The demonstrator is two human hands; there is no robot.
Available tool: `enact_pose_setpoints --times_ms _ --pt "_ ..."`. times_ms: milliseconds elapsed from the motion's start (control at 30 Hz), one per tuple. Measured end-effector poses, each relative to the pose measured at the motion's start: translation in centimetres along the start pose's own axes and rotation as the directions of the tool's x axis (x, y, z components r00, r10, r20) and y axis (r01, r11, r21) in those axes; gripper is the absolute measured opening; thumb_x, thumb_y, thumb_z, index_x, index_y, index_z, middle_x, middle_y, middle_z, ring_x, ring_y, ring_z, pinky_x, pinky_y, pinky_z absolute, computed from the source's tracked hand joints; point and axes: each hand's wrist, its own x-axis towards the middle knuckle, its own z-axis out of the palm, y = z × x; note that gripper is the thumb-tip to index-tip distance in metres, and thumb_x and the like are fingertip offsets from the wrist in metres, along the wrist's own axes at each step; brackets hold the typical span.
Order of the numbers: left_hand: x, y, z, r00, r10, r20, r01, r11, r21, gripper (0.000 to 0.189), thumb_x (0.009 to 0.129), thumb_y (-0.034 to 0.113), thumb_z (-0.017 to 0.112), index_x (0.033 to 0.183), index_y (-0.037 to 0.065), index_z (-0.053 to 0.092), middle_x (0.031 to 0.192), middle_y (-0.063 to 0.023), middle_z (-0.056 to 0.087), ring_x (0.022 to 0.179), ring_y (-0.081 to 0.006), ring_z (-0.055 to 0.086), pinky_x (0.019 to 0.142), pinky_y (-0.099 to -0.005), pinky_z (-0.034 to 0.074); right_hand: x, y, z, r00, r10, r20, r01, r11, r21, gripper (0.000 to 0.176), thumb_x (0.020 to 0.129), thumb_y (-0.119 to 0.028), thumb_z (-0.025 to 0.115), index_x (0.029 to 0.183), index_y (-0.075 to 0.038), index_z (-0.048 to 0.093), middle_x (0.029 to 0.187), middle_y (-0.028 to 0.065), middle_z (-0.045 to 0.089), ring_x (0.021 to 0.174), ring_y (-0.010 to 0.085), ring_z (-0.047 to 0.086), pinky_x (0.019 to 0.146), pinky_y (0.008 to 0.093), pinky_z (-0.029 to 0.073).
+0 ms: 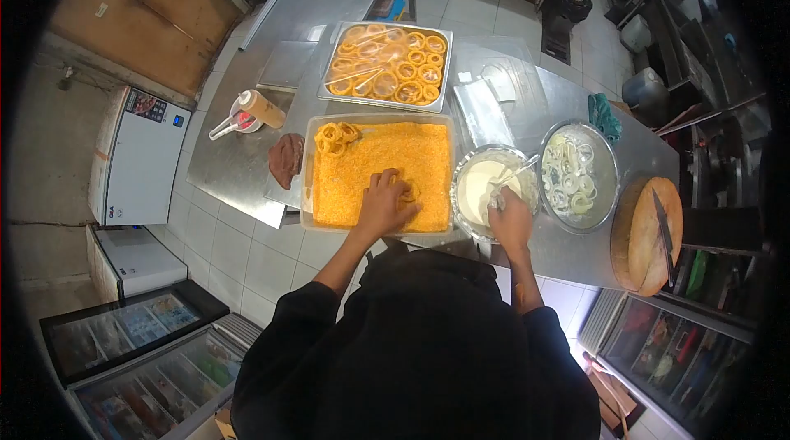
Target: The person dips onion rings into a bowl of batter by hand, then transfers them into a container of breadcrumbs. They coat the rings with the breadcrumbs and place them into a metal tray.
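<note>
My left hand point(383, 203) rests on orange breadcrumbs point(370, 156) in a clear rectangular tub, fingers bent and apart. By its fingertips lies a crumb-coated onion ring point(411, 188), partly hidden. A small pile of coated onion rings point(336, 137) sits in the tub's far left corner. My right hand point(510, 216) is over the metal bowl point(536, 193) of pale batter point(476, 185), its batter-smeared fingers drawn together; what they hold, if anything, I cannot make out. A metal utensil point(523, 167) leans in that bowl. To its right, a steel bowl point(615, 193) contains raw onion rings point(569, 177).
Behind the tub stands a metal tray point(448, 70) of coated rings under plastic film. A knife point(662, 226) lies on a round wooden board point(634, 247) at right. A sauce bottle point(263, 108), a brown cloth point(285, 160) and a green cloth point(605, 117) are also on the table.
</note>
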Motion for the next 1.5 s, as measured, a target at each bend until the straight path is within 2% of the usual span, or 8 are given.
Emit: enact_pose_setpoints --times_ms 233,433,633,933,1100,1233,1433,1500 --pt "-0.7 0.5 1.6 1.000 -0.016 0.025 0.014 0.996 0.088 0.049 0.075 0.038 0.089 0.110 0.006 0.077 0.142 -0.0176 0.053 0.131 -0.0403 0.049 0.103 -0.0491 0.047 -0.1 -0.5 -0.4 1.000 0.004 0.004 -0.004 1.000 0.020 0.036 0.081 -0.016 0.076 0.114 -0.002 0.070 0.102 0.0250 0.074 0.099 0.0482 0.069 0.085 0.0534 0.055" --pt "0.3 0.0 -0.2 0.990 -0.140 -0.025 0.129 0.957 -0.259 0.058 0.072 0.041 0.093 0.107 0.003 0.067 0.132 -0.0166 0.054 0.128 -0.0389 0.049 0.097 -0.0582 0.047 -0.1 -0.9 -0.7 0.998 0.029 0.050 -0.030 0.999 0.015 0.037 0.082 -0.018 0.076 0.116 -0.003 0.070 0.105 0.0233 0.074 0.101 0.0460 0.069 0.087 0.0528 0.055" --pt "-1.3 -0.3 -0.6 0.953 -0.284 0.106 0.252 0.936 0.247 0.077 0.073 0.035 0.092 0.129 0.002 0.052 0.121 -0.0180 0.054 0.117 -0.0380 0.055 0.089 -0.0565 0.051 -0.1 -0.4 -0.3 0.999 0.028 0.034 -0.028 0.999 0.022 0.035 0.083 -0.019 0.076 0.115 -0.005 0.069 0.108 0.0212 0.073 0.103 0.0444 0.069 0.087 0.0526 0.055" --pt "-0.2 -1.1 -0.3 0.984 -0.175 0.034 0.166 0.832 -0.529 0.046 0.079 0.020 0.086 0.118 0.005 0.068 0.141 -0.0247 0.056 0.122 -0.0463 0.058 0.095 -0.0496 0.054 0.0 -1.4 -0.9 0.997 0.054 0.060 -0.055 0.998 0.016 0.038 0.081 -0.016 0.076 0.115 -0.002 0.070 0.104 0.0256 0.073 0.101 0.0475 0.069 0.087 0.0529 0.055" --pt "-1.2 1.3 0.7 0.995 0.078 -0.069 -0.065 0.983 0.173 0.044 0.081 0.041 0.085 0.108 0.008 0.076 0.152 -0.0179 0.050 0.144 -0.0406 0.039 0.110 -0.0574 0.035 0.1 -1.2 -1.0 0.998 0.040 0.051 -0.041 0.999 0.017 0.037 0.081 -0.016 0.077 0.114 -0.002 0.070 0.104 0.0256 0.073 0.101 0.0476 0.069 0.086 0.0531 0.055" --pt "-1.7 1.5 1.9 0.987 0.098 -0.131 -0.071 0.979 0.193 0.050 0.082 0.053 0.079 0.100 0.006 0.078 0.149 -0.0157 0.050 0.144 -0.0399 0.038 0.110 -0.0598 0.030 0.0 -1.2 -1.0 0.997 0.045 0.056 -0.046 0.999 0.022 0.037 0.080 -0.016 0.077 0.114 -0.002 0.070 0.103 0.0263 0.073 0.100 0.0478 0.069 0.085 0.0535 0.055" --pt "-0.6 0.7 1.7 0.969 -0.248 -0.006 0.239 0.942 -0.234 0.038 0.082 0.040 0.085 0.080 0.003 0.078 0.131 -0.0133 0.060 0.130 -0.0322 0.050 0.108 -0.0535 0.034 -0.1 -0.8 -0.5 0.999 0.022 0.036 -0.022 1.000 0.000 0.034 0.081 -0.017 0.078 0.110 -0.003 0.068 0.102 0.0236 0.073 0.098 0.0462 0.069 0.084 0.0544 0.055" --pt "0.2 -1.2 1.3 0.894 -0.367 0.256 0.406 0.424 -0.810 0.034 0.084 0.036 0.086 0.080 0.003 0.078 0.122 -0.0120 0.063 0.122 -0.0289 0.054 0.105 -0.0453 0.039 0.0 -0.7 -0.5 1.000 0.002 0.012 -0.002 1.000 0.010 0.034 0.081 -0.017 0.078 0.110 -0.003 0.068 0.101 0.0240 0.073 0.097 0.0465 0.070 0.083 0.0544 0.055"
